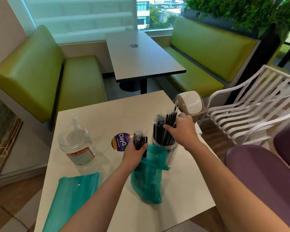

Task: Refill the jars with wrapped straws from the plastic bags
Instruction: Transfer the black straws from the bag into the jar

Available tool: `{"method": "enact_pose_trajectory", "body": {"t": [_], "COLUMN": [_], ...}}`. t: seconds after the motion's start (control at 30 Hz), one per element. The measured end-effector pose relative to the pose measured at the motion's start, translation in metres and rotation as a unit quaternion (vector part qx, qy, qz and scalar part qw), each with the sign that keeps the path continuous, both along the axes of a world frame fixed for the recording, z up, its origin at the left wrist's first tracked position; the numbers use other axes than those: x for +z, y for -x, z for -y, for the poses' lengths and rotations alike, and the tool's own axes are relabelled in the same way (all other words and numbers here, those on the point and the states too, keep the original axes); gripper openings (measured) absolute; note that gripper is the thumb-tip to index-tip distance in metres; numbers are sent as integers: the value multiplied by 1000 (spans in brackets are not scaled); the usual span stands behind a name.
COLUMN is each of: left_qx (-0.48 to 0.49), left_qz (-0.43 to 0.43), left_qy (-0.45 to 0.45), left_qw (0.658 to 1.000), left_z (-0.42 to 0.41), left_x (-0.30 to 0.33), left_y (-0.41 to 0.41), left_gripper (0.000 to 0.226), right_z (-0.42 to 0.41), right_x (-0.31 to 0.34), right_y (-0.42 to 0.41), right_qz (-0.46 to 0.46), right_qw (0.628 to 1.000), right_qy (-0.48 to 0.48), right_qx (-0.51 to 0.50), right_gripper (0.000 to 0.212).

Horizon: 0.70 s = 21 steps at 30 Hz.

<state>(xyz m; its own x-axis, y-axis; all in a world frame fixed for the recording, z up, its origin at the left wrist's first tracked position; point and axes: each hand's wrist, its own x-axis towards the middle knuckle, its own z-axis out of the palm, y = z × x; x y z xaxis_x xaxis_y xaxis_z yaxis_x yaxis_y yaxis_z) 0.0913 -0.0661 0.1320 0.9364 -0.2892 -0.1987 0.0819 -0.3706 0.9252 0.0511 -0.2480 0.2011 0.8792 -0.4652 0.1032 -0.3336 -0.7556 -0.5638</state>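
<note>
On a white tabletop between green booth seats, the left hand grips a bundle of black wrapped straws above a green plastic bag. The right hand curls around straws standing in the jar near the right edge.

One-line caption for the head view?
Right hand lowers black wrapped straws into clear jar; left hand grips another bundle.
</note>
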Motion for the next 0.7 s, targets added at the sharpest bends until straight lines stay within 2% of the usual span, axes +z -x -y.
{"method": "enact_pose_trajectory", "body": {"t": [0.1, 0.2, 0.3, 0.37, 0.43, 0.5, 0.6, 0.7], "left_qx": [3, 4, 4, 3, 2, 2, 3, 10], "left_qz": [-2, -1, 3, 5, 6, 8, 6, 8], "left_qy": [-2, -3, -3, -7, -12, -14, -17, -16], "left_qw": [1000, 1000, 1000, 1000, 1000, 1000, 1000, 1000], "left_z": [-1, -1, -1, 0, 0, 1, 0, 0], "left_x": [0, 0, 0, 0, 0, 0, -2, -3], "left_y": [-1, -2, -3, -3, -3, -4, -4, -5], "left_gripper": [28, 30, 28, 30, 33, 34, 35, 35], "right_z": [-2, -5, -4, -4, -5, -8, -7, -9], "right_x": [-12, -13, -5, 2, 5, 3, -11, -28], "right_y": [6, 7, 0, -4, -8, -12, -15, -9], "right_qz": [-23, -11, 62, 147, 181, 167, 107, 43], "right_qw": [994, 992, 992, 988, 983, 981, 977, 975], "right_qy": [100, 114, 91, 33, 3, 38, 146, 192], "right_qx": [-35, -60, -65, -27, 37, 91, 112, 105], "right_gripper": [52, 64, 73, 70, 65, 56, 36, 48]}}
